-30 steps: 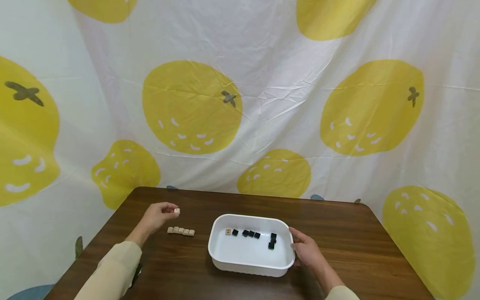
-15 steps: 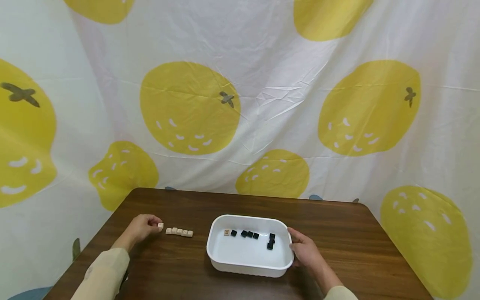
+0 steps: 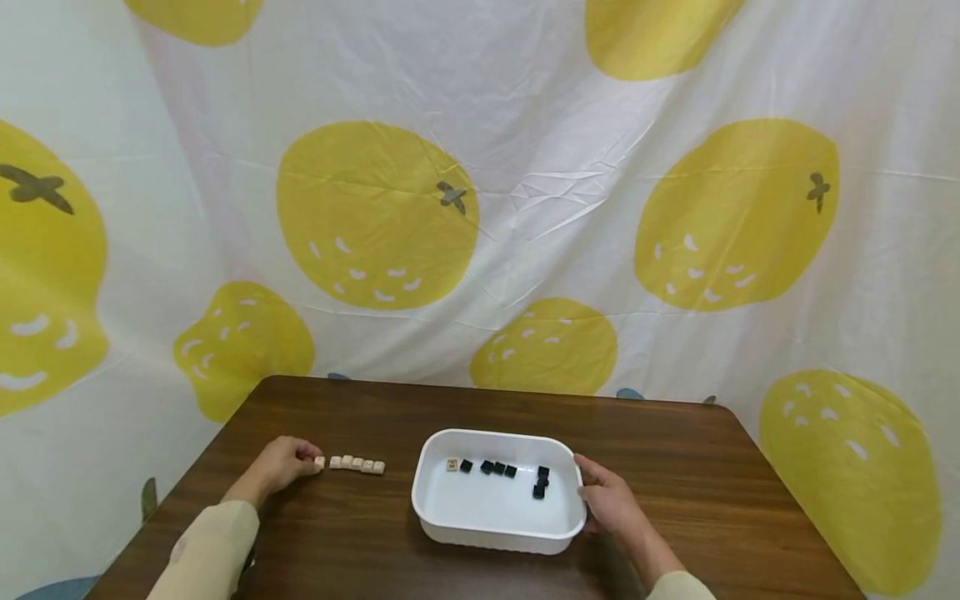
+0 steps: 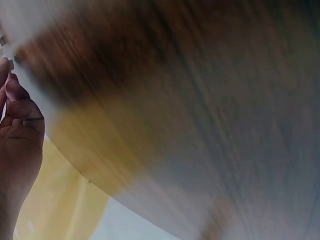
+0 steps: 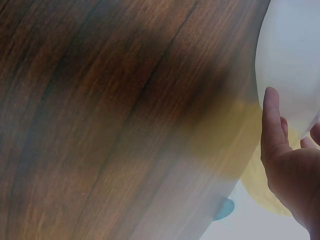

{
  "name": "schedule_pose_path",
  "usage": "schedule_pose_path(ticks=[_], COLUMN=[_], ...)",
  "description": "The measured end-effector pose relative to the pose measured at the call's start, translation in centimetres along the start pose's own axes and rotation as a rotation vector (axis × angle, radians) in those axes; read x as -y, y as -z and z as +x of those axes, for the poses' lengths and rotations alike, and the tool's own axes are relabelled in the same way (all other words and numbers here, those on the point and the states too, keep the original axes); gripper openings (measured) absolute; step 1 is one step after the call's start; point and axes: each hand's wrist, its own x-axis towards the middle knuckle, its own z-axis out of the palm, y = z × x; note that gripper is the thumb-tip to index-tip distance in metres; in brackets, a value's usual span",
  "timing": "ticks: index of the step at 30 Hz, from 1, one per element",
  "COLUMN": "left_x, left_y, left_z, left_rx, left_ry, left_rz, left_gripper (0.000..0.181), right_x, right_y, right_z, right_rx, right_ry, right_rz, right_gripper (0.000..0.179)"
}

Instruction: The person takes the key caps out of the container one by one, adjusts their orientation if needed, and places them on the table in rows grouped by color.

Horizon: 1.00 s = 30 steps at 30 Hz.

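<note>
At the left of the table in the head view, my left hand (image 3: 279, 467) pinches a small beige keycap (image 3: 320, 462) between thumb and fingertips, low at the tabletop. Just right of it runs a short row of beige keycaps (image 3: 357, 464), a narrow gap apart from the pinched one. My right hand (image 3: 611, 504) holds the right end of a white rectangular tub (image 3: 498, 533); in the right wrist view a finger (image 5: 271, 112) lies along its outer wall. Inside the tub lie several black keycaps (image 3: 498, 469) and one tan square piece with a dark mark (image 3: 452, 465).
The dark wooden table (image 3: 360, 542) carries all of this. Behind it hangs a white cloth (image 3: 525, 250) printed with yellow lemons, close to the table's back edge.
My left hand has moved left and down with the pinched keycap, from above the row to the tabletop at its left end. The right hand and the tub stay in place.
</note>
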Motion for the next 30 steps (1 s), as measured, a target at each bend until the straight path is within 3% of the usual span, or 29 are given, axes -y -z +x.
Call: schedule_pose_path(ticks=[13, 22, 30], left_x=[-0.5, -0.8, -2.1], left_y=[-0.6, -0.7, -0.7], left_z=[0.4, 0.4, 0.2], left_rx=[-0.009, -0.004, -0.066], left_ry=[-0.047, -0.006, -0.016], left_rz=[0.027, -0.002, 0.004], left_gripper=[0.017, 0.027, 0.032], right_x=[0.1, -0.1, -0.1], right_y=[0.0, 0.0, 0.0], right_z=[-0.1, 0.0, 0.0], right_rx=[-0.004, 0.001, 0.002], right_ry=[0.007, 0.005, 0.008], right_rz=[0.004, 0.017, 0.011], right_gripper=[0.052, 0.053, 0.052])
